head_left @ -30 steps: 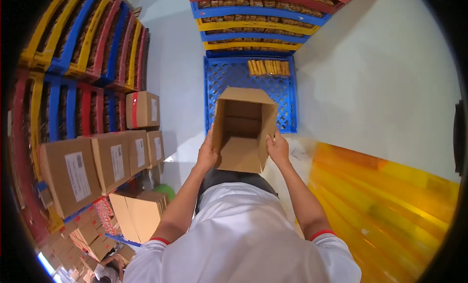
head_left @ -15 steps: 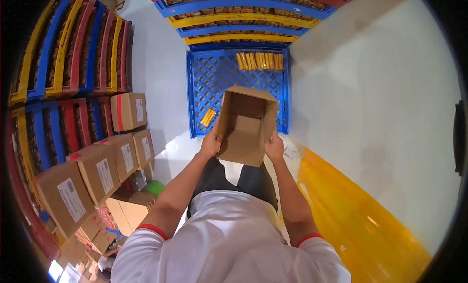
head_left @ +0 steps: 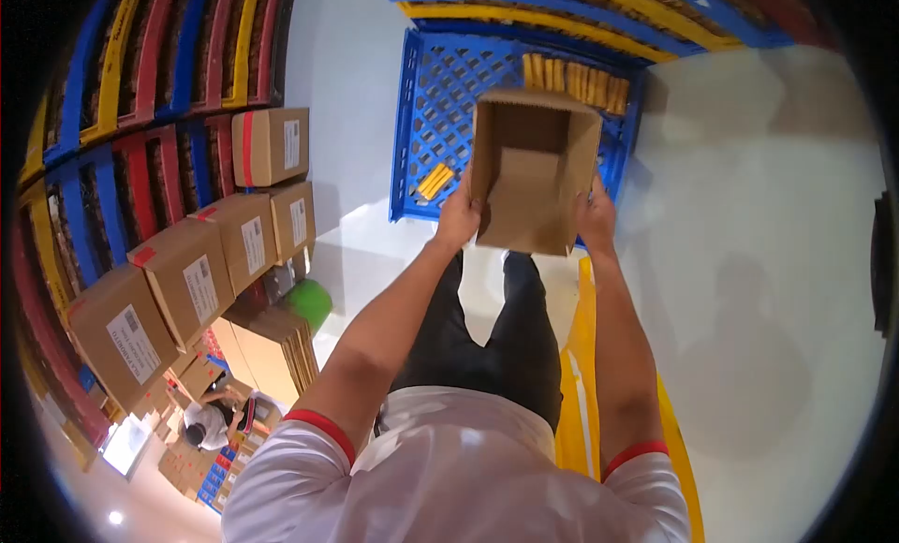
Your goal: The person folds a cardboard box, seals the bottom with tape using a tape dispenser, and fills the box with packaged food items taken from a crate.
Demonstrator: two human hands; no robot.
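My left hand [head_left: 459, 215] and right hand [head_left: 596, 223] grip opposite walls of the open cardboard box [head_left: 524, 227], midway between them, its longer side running away from me, above the blue lattice crate [head_left: 405, 122]

Labelled cartons [head_left: 199, 290] stand near a green bin [head_left: 310, 304]

we see that the open box [head_left: 524, 201] is brown, and the low crate [head_left: 408, 122] is blue, with a diamond lattice. the small packs [head_left: 435, 182] are yellow. our shirt [head_left: 468, 477] is white with red sleeve edges [head_left: 323, 432], our trousers [head_left: 506, 346] are black. the stacked crates [head_left: 191, 47] show red, yellow and blue stripes.
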